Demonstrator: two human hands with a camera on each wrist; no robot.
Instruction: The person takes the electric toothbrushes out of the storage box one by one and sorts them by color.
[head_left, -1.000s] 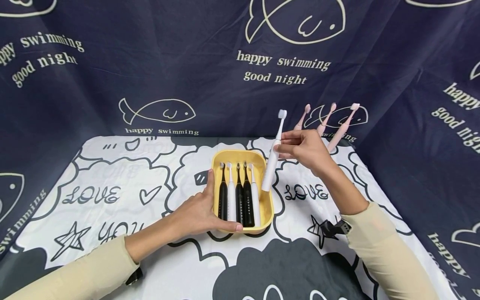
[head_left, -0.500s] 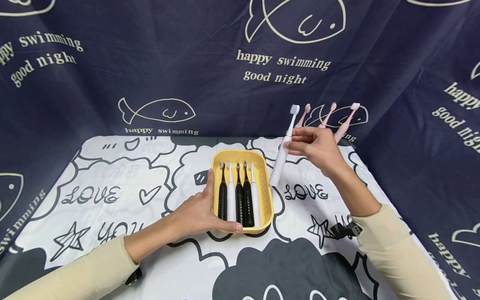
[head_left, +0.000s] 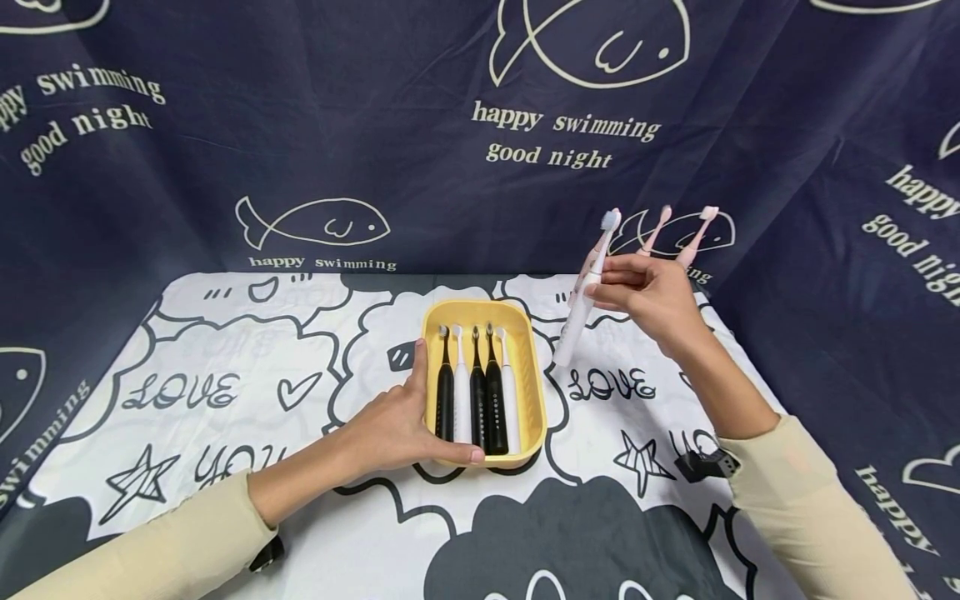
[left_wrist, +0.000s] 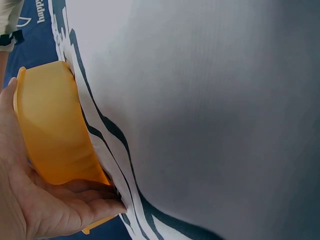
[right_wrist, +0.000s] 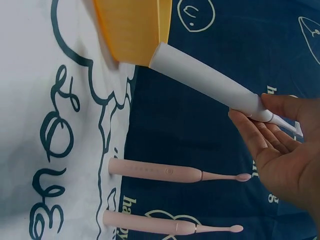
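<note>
My right hand (head_left: 651, 300) pinches a white electric toothbrush (head_left: 581, 321) by the upper handle, brush head up and handle tilted. It hangs just right of a yellow tray (head_left: 534, 392). My left hand (head_left: 397, 421) grips the tray's left side, thumb on the near edge. In the left wrist view its fingers bend against the tray's outer wall (left_wrist: 55, 120). Inside the tray, black toothbrushes (head_left: 493, 404) and white toothbrushes (head_left: 462, 404) lie side by side, heads pointing away. Behind my right hand stand pink toothbrushes (head_left: 696, 237), partly hidden; the right wrist view shows one pink toothbrush (right_wrist: 155, 170) whole.
A white cloth with black drawings (head_left: 217, 367) covers the table. Dark blue fabric (head_left: 420, 150) with fish prints hangs behind and at both sides. Camera straps show at both sleeves.
My right hand has moved right with the white toothbrush, from over the tray's right edge to beside it, nearer the pink ones. The left hand and tray stay in place.
</note>
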